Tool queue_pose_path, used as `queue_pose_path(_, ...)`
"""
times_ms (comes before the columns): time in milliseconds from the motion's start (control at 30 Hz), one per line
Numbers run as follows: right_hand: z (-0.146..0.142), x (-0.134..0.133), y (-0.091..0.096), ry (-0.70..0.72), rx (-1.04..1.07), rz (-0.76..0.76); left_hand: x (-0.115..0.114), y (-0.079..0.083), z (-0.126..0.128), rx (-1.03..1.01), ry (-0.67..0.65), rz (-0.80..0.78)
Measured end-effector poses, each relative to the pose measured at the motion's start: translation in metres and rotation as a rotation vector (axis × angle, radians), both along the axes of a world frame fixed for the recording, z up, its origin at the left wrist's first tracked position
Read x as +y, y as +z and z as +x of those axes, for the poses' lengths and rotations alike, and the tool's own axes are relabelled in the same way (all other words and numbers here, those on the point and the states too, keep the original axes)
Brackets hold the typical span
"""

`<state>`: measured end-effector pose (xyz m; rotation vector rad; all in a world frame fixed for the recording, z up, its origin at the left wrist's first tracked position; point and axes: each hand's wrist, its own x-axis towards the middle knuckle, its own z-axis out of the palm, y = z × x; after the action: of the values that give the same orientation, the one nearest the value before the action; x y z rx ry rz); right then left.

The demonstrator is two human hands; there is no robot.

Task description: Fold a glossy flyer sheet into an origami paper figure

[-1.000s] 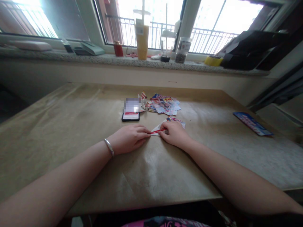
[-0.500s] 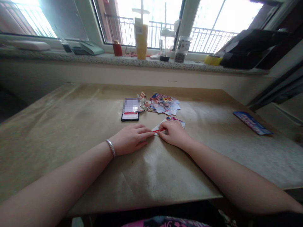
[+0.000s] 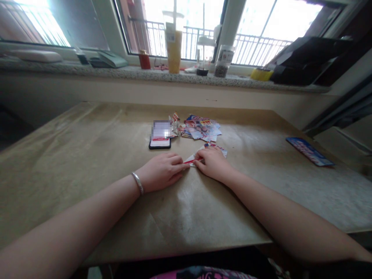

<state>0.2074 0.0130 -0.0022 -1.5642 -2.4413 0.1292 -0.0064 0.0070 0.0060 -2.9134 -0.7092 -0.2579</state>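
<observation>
A folded piece of printed paper (image 3: 190, 159), white with a red strip along its lower edge, lies on the table before me. My right hand (image 3: 213, 162) is closed over it, thumb and fingers pinching the red edge. From the left, my left hand (image 3: 162, 170) lies low with its fingers stretched out, fingertips touching the paper's pointed left end. Its wrist wears a silver bracelet (image 3: 138, 183). Just beyond the hands are a phone (image 3: 159, 143), a crumpled or folded paper shape (image 3: 176, 126) and a pile of printed paper pieces (image 3: 202, 130).
The table (image 3: 116, 217) has a shiny tan cover. Toward the right lies a blue printed strip (image 3: 309, 151). Along the windowsill (image 3: 110, 73) stand a tall cup of yellow drink (image 3: 174, 50), a red container (image 3: 144, 61), other cups and a black object (image 3: 299, 66).
My left hand has slid slightly left along the paper, showing more of the red-edged tip. The right hand stays almost in place on the paper.
</observation>
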Motion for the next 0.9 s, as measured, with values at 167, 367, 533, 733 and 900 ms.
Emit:
queue_pose_path(167, 0.0004, 0.0025, -0.0001, 0.005, 0.003, -0.017, -0.0013, -0.0003, 0.0026, 0.013, 0.013, 0.015)
queue_pose_path(367, 0.0016, 0.0045, -0.0025, -0.005, 0.017, -0.014, -0.0034, -0.0013, 0.0049, 0.029, 0.034, 0.032)
queue_pose_path(533, 0.0027, 0.0055, -0.0036, 0.001, 0.036, -0.011, -0.0023, -0.0007, 0.0046, -0.015, 0.007, 0.023)
queue_pose_path(733, 0.0034, 0.0063, -0.0042, 0.005, 0.045, -0.014, 0.0002, 0.0012, 0.0031, -0.029, -0.014, 0.006)
queue_pose_path(900, 0.0044, 0.0074, -0.0057, 0.006, 0.053, -0.012, 0.0013, 0.0031, 0.0018, -0.026, -0.029, 0.003)
